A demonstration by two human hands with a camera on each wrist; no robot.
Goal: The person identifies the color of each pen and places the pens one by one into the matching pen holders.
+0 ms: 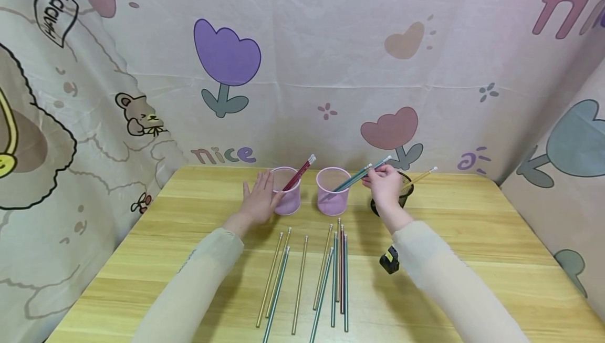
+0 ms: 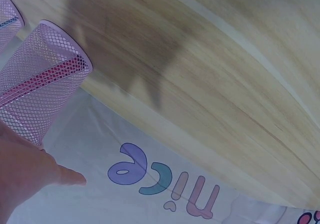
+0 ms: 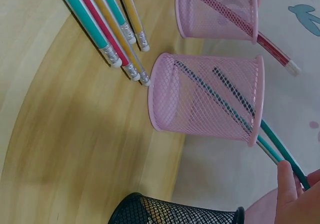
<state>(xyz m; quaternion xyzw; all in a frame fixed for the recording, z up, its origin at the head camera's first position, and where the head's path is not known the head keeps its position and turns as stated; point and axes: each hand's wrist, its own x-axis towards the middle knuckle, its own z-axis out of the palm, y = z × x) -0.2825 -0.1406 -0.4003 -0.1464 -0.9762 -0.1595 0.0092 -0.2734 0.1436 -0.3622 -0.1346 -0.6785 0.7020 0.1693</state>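
In the head view my left hand (image 1: 257, 198) rests against the left pink mesh cup (image 1: 290, 204), its fingers extended beside the rim. Red pencils (image 1: 296, 176) with white erasers lean to the right in that cup. My right hand (image 1: 386, 188) pinches a green pencil (image 3: 277, 144) near its eraser end. The pencil's lower part is inside the middle pink mesh cup (image 3: 205, 97). A second green pencil (image 3: 220, 99) leans in the same cup, its upper end close to my fingers.
Several yellow, green and red pencils (image 1: 299, 290) lie on the wooden table (image 1: 189, 238) before the cups. A black mesh cup (image 3: 175, 211) holding a yellow pencil (image 1: 420, 177) stands behind my right hand. Near the right sleeve lies a small black-and-yellow object (image 1: 389, 260). Printed cloth (image 1: 302, 80) hangs behind.
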